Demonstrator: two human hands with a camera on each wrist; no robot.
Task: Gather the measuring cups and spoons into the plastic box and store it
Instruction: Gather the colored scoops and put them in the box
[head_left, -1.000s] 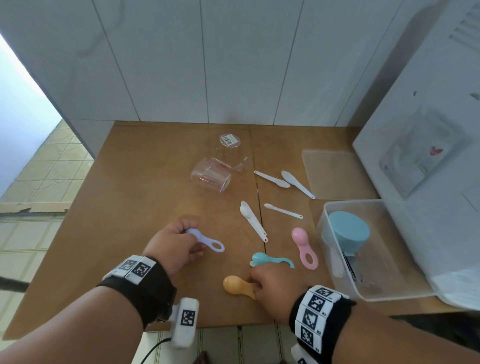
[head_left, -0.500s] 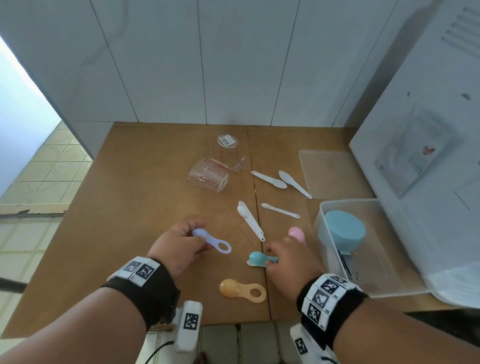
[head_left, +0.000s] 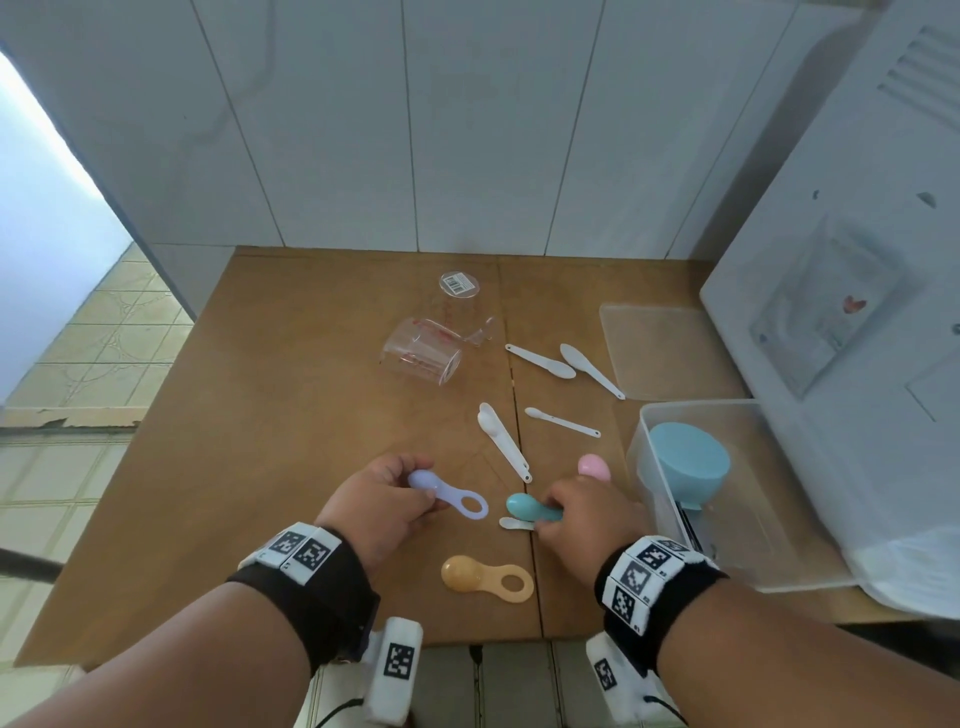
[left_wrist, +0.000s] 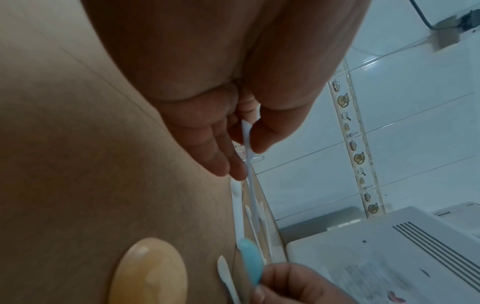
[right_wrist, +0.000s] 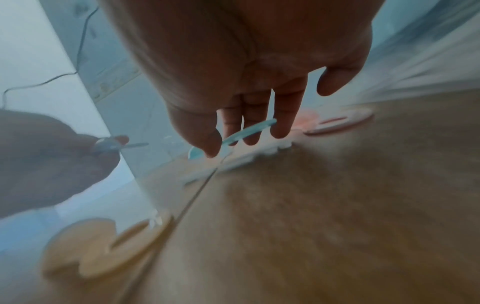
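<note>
My left hand pinches the bowl end of a lavender measuring spoon, seen edge-on in the left wrist view. My right hand grips the handle of a teal spoon between thumb and fingers. A pink spoon shows just beyond that hand. An orange spoon lies near the front edge. A tiny white spoon lies under the teal one. The clear plastic box at the right holds a blue cup.
Several white spoons lie mid-table. Two clear measuring cups rest near the back, one on its side. The box lid lies flat behind the box. A white appliance fills the right side.
My right hand left the orange spoon, moved up and right, and took hold of the teal spoon. My left hand has moved the lavender spoon slightly away from me.
</note>
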